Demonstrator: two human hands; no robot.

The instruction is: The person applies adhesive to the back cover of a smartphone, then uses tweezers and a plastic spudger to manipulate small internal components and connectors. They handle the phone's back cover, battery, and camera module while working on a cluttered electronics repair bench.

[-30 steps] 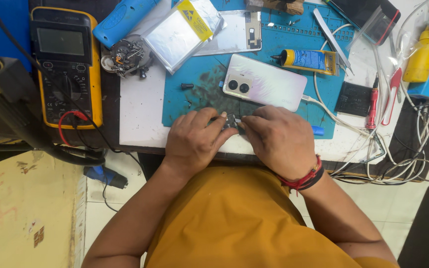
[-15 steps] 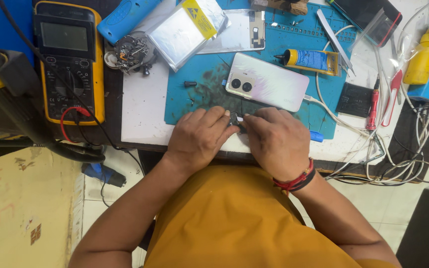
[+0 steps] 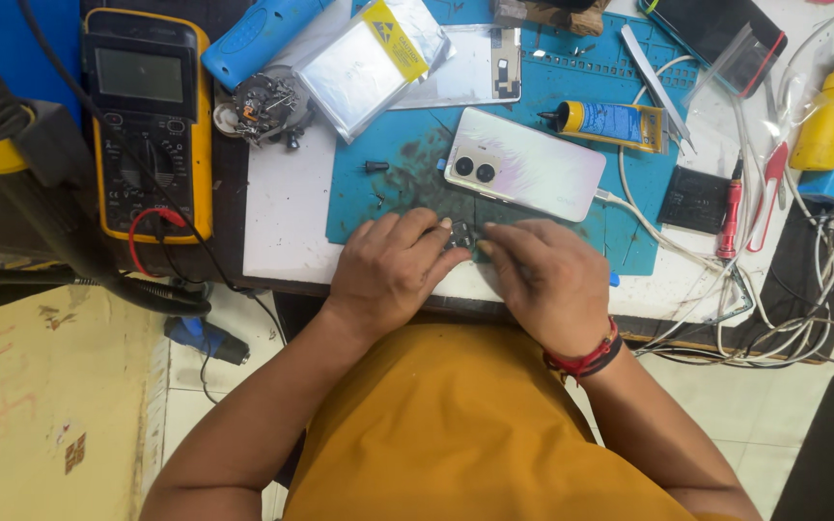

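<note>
1. While we bend over the teal mat [image 3: 571, 92], our left hand [image 3: 390, 272] and right hand [image 3: 549, 282] meet at lower centre, fingertips pinching a small dark part [image 3: 462, 236] between them for close, steadied work.
2. Just above it the pale phone [image 3: 523, 164] lies face down, cable attached.
3. At top right, a clear bag [image 3: 747, 60] lies over a dark phone; whether it holds that phone we cannot tell.

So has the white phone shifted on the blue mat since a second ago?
No. The white phone lies at the same angle, beside the glue tube on the blue mat; only the camera moved.
</note>
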